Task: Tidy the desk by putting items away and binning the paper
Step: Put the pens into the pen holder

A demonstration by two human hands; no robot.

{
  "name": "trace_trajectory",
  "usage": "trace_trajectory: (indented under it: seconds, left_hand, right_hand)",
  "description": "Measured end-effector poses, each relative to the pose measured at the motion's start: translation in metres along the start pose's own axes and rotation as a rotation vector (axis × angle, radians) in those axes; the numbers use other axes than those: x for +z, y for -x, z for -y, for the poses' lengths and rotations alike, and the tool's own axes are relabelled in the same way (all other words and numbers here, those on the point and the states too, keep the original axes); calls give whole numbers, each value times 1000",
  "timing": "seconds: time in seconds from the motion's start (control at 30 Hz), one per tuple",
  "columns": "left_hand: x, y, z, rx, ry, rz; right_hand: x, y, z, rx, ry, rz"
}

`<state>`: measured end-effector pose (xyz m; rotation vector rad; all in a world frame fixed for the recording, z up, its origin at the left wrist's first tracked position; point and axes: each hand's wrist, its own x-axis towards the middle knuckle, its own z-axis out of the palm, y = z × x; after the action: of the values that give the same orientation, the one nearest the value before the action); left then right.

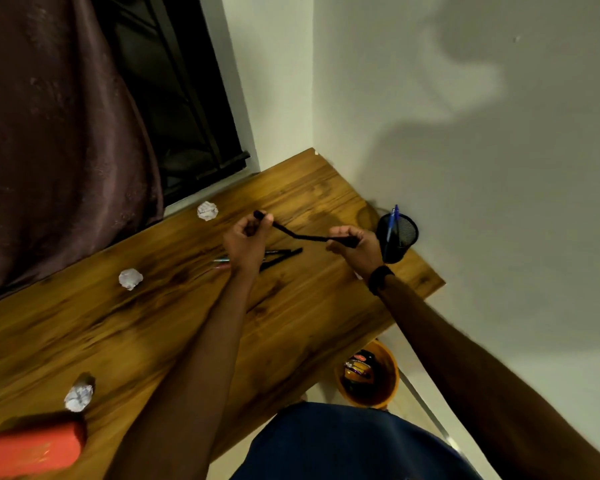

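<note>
My left hand (pixel 246 242) and my right hand (pixel 352 245) are raised just above the wooden desk (pixel 153 327). Each grips one end of a black pen-like length (pixel 300 234) that kinks between them; I cannot tell whether it is one piece or two pens. Several more pens (pixel 281 253) lie on the desk under my left hand. A black mesh pen holder (pixel 400 239) with a blue pen (pixel 393 220) in it stands at the right corner, beside my right hand. Crumpled paper balls lie at the back (pixel 207 211), the middle left (pixel 130 278) and the front left (pixel 78 396).
An orange bin (pixel 381 379) with wrappers inside stands on the floor below the desk's right edge. A red-orange case (pixel 32 448) lies at the front left corner. A dark curtain (pixel 56 133) and a barred window (pixel 187 109) are behind the desk; walls close the right side.
</note>
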<state>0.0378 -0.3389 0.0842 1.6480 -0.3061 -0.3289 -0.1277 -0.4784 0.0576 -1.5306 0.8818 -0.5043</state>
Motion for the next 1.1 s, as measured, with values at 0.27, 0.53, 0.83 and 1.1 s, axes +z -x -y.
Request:
trace_trajectory:
  seconds: [0.27, 0.53, 0.83, 1.1]
  left_hand:
    - [97, 4, -48, 98, 77, 152]
    - [185, 21, -51, 145, 5, 425]
    - [201, 36, -5, 233, -460, 565]
    - [203, 43, 5, 221, -606, 551]
  right_hand:
    - [-75, -8, 24, -90, -2, -481]
    - [-124, 8, 21, -261, 281, -599]
    - [-119, 2, -10, -153, 595, -451]
    - [-111, -5, -12, -65, 770, -380]
